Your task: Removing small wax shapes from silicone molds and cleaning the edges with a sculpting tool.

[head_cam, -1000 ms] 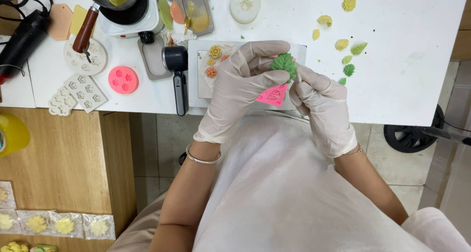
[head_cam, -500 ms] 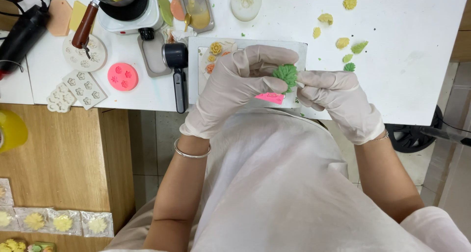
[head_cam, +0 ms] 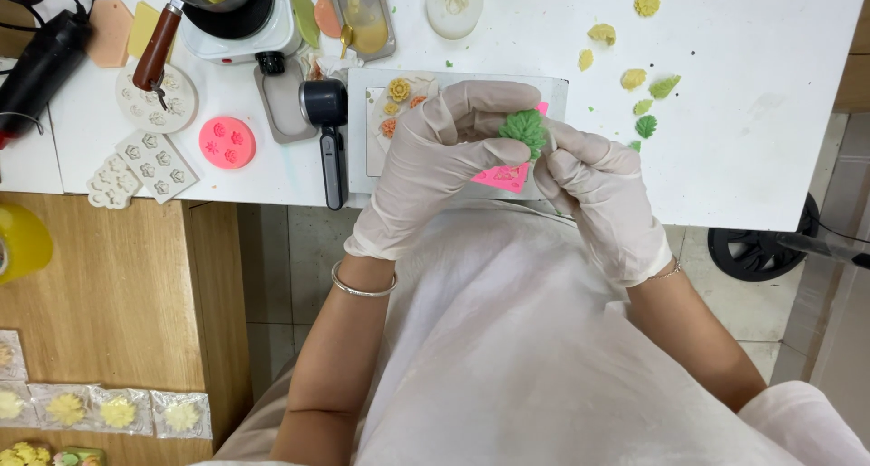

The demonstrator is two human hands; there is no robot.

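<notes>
Green leaf casting sits at 12 o'clock of both hands, pinched by my right hand. My left hand grips the pink mould just below, at the leaf's 6 o'clock.

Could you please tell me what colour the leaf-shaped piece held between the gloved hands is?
The leaf-shaped piece is green, seen in the head view.

White table: far left a hotplate, round pink mould and white moulds; grey tray near; green leaf pieces right

The left hand seemingly hides most of the pink mould.
</notes>
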